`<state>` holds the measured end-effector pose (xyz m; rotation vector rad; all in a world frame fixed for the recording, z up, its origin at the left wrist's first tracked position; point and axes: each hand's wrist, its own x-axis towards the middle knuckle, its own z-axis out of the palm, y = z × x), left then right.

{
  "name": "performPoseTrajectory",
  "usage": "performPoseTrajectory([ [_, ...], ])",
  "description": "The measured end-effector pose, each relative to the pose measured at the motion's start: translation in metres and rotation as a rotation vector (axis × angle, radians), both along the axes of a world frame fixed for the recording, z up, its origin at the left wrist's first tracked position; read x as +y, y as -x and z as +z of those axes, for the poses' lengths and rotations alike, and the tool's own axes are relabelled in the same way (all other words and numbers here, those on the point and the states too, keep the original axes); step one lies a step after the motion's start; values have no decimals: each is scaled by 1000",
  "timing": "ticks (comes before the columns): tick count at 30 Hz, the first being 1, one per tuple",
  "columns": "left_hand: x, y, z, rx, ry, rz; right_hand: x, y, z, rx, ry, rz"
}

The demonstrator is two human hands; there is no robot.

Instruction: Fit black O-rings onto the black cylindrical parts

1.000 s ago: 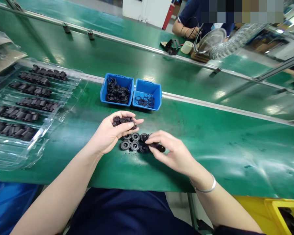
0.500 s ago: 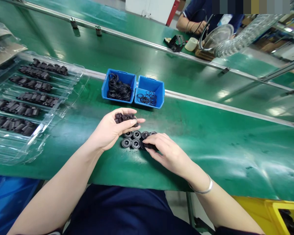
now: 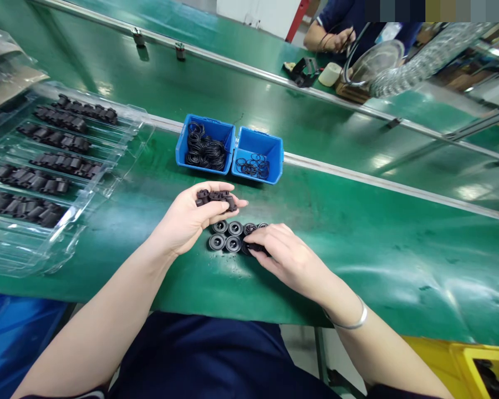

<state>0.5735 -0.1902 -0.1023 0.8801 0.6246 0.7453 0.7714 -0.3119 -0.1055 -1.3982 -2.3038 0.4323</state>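
My left hand [image 3: 195, 213] is closed around several small black plastic parts [image 3: 218, 198], held above the bench with the thumb across them. Just below it, round black ring-shaped pieces [image 3: 217, 241] stand in two tight rows on the green surface. At the right end of these rows, my right hand [image 3: 285, 252] pinches a small black part [image 3: 255, 247] low over the round pieces. Its fingers hide most of that part and the pieces under it, so I cannot tell whether the part sits inside one.
Beyond my hands stand two blue bins, one with many black O-rings [image 3: 205, 152], the other [image 3: 270, 145] with fewer. A clear tray [image 3: 120, 130] of black parts lies left. A yellow crate [image 3: 441, 360] is at lower right. Across the bench sits another person [image 3: 336, 41].
The view has shifted slightly, moving the bins and round pieces a little rightward in the picture. Both hands keep their holds, with hardly any movement over the bench.
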Motion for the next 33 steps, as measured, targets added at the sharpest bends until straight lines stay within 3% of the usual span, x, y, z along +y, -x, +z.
performPoseTrajectory([
  [33,1,-1,0,34,51,-22,6,4,16,-149,26,42],
])
